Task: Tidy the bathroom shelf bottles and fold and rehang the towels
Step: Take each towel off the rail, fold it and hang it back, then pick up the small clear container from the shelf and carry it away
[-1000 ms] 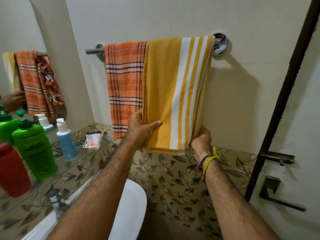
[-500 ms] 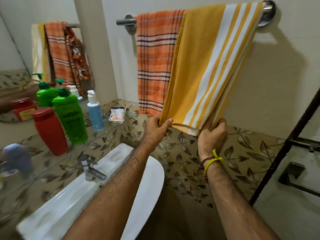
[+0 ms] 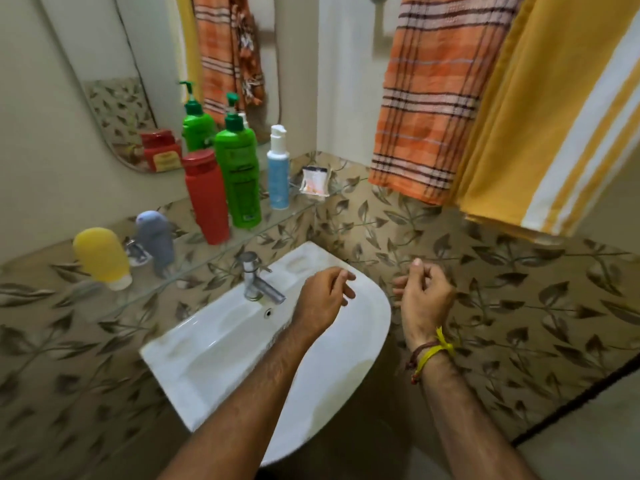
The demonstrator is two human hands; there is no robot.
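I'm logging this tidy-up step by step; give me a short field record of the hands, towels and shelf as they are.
left hand: loosely curled, holding nothing, over the sink
right hand: loosely curled, holding nothing
yellow towel: hanging, folded
orange towel: hanging beside it
glass shelf: red bottle, green bottle, blue bottle upright in a row

A home bathroom: white washbasin (image 3: pixel 221 344) with tap (image 3: pixel 258 280), mirror (image 3: pixel 104 74), glass shelf (image 3: pixel 214 251) of toiletry bottles, hanging towels (image 3: pixel 485 109).

Both hands, left hand (image 3: pixel 323 296) and right hand (image 3: pixel 424 296), are hovering loosely curled and empty above the sink (image 3: pixel 221 344); the yellow towel (image 3: pixel 540 133) and orange towel (image 3: pixel 433 98) are hanging above.
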